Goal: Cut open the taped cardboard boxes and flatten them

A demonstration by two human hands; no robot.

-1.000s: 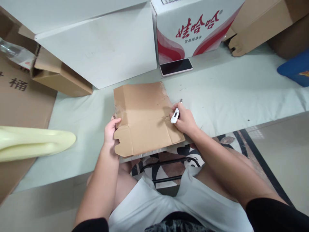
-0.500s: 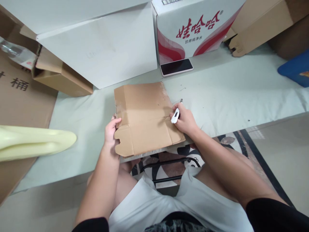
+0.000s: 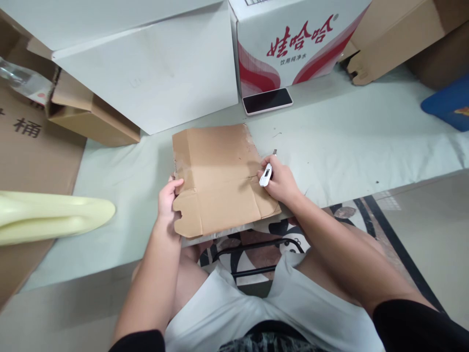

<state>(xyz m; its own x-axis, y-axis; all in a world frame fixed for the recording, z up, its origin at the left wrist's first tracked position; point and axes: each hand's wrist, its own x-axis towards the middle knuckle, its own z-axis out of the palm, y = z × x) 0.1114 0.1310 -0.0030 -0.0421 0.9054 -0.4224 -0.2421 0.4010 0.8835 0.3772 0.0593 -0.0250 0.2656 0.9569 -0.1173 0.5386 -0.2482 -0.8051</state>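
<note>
A creased brown piece of cardboard (image 3: 223, 171) lies at the near edge of the cloth-covered table, with a notched flap at its lower left. My left hand (image 3: 169, 195) grips its left edge, thumb on top and the other fingers mostly hidden beneath. In my closed right hand (image 3: 280, 181) is a white utility knife (image 3: 266, 175), its blade end sticking out beyond the fingers toward the table's far side. That hand rests at the cardboard's right edge, beside a short dark slit or line in the board.
A phone (image 3: 267, 101) lies before a red-and-white carton (image 3: 293, 54). Left of it stands a large white box (image 3: 154, 78), with a small brown box (image 3: 98, 117) beside it. A pale yellow object (image 3: 58, 217) juts in at left; a blue container (image 3: 449, 105) stands at right.
Almost nothing differs. The whole view has shifted very slightly, while both hands keep their hold on the cardboard and the knife.
</note>
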